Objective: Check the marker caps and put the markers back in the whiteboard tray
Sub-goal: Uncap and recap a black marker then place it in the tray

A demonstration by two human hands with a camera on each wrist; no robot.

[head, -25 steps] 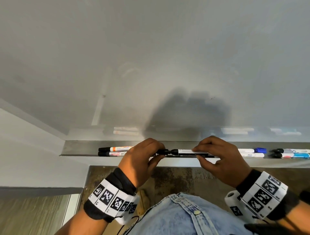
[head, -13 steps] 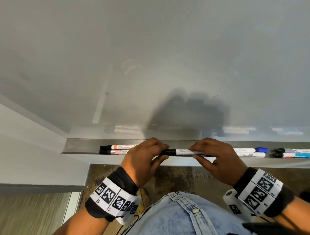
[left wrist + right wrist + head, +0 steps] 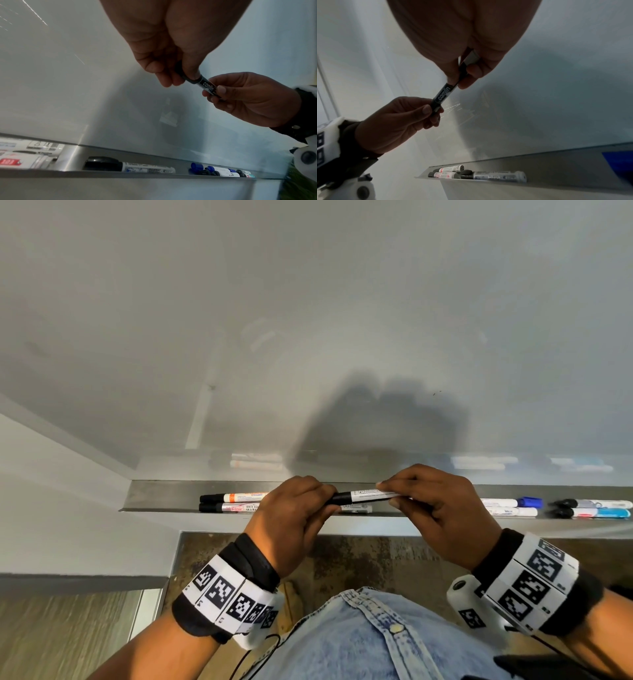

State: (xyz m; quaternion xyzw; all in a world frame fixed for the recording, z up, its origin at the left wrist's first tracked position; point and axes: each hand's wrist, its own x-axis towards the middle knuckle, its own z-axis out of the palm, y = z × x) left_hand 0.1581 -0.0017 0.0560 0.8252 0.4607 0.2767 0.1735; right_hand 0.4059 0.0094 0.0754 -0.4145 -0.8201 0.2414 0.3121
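I hold one marker [image 3: 363, 495] level, a little above the steel whiteboard tray [image 3: 164, 495]; it has a black cap and a white barrel. My left hand [image 3: 308, 501] grips the black cap end, and my right hand [image 3: 404, 494] pinches the barrel between thumb and fingers. In the left wrist view my left hand [image 3: 171, 75] holds the cap of the marker [image 3: 205, 84], which bears the word "camlin", and the right hand [image 3: 223, 92] holds its other end. The right wrist view shows the same marker [image 3: 442, 96] between my right hand [image 3: 462, 79] and left hand [image 3: 426, 109].
Several capped markers lie in the tray: two black-capped ones at the left [image 3: 233, 502], one under my hands [image 3: 356, 509], a blue-capped pair [image 3: 510, 506] and another pair at the far right [image 3: 592, 508]. The whiteboard [image 3: 308, 320] rises behind. The floor lies below the tray's front edge.
Both hands have drawn closer together along the marker, so less of it shows between them. The marker has risen slightly above the tray.
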